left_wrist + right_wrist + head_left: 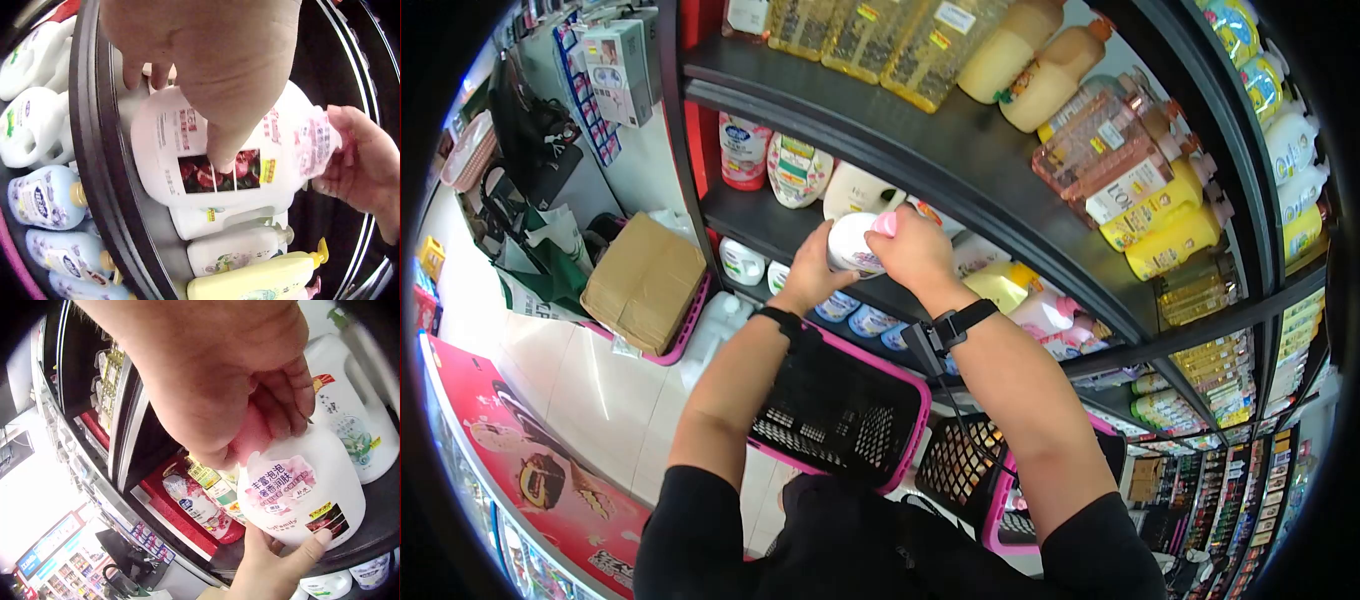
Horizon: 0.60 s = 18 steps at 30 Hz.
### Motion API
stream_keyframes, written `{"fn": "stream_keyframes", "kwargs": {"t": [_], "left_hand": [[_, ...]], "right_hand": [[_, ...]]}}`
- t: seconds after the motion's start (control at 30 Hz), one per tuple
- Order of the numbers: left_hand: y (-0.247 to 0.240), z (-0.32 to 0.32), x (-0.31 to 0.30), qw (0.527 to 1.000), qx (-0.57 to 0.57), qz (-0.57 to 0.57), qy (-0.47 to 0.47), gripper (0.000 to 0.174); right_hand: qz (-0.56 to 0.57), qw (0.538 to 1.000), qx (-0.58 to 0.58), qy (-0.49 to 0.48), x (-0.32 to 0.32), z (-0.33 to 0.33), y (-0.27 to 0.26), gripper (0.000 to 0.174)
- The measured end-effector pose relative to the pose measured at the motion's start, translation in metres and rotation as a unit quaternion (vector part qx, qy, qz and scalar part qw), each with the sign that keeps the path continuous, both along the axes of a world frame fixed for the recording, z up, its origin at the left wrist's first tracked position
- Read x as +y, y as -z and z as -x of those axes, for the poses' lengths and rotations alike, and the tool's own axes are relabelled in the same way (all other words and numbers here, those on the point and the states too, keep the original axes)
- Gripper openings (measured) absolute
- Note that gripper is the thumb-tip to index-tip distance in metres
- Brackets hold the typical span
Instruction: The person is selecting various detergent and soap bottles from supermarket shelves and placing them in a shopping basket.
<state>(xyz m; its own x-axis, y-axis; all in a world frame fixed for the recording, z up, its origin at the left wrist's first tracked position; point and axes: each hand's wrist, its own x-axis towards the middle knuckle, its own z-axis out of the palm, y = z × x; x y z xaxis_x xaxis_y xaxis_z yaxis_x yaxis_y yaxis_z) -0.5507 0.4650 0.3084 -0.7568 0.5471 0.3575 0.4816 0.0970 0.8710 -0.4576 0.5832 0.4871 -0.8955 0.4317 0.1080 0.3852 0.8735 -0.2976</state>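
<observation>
A large white body wash bottle (850, 243) with a pink top (252, 428) is held between both hands at the shelf. My left hand (808, 270) grips the bottle's body, its thumb lying across the printed pomegranate picture (219, 172) in the left wrist view. The fingers of my right hand (922, 255) are curled round the pink top, hiding most of it. A pink floral label (315, 140) wraps the neck. Behind it on the shelf stands another white bottle (350, 412) with a handle.
Lotion bottles line the shelf, including a yellow pump bottle (256, 278). Blue bottles (47, 197) stand one shelf lower. The upper shelf edge (820, 135) runs close above the hands. A black basket with a pink rim (915, 430) sits below; a cardboard box (645, 285) is at left.
</observation>
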Motion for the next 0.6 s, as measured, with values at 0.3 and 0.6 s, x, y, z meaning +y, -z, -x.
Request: {"fn": "stream_keyframes", "kwargs": {"t": [0.3, 0.6], "left_hand": [[0.013, -0.006, 0.016, 0.989, -0.080, 0.020, -0.123, 0.119], [0.050, 0.007, 0.022, 0.988, 0.040, -0.064, -0.132, 0.108]], "right_hand": [[0.072, 0.997, -0.036, 0.008, 0.012, 0.060, 0.005, 0.038], [0.304, 0.952, -0.046, -0.002, 0.043, -0.080, 0.017, 0.048]]}}
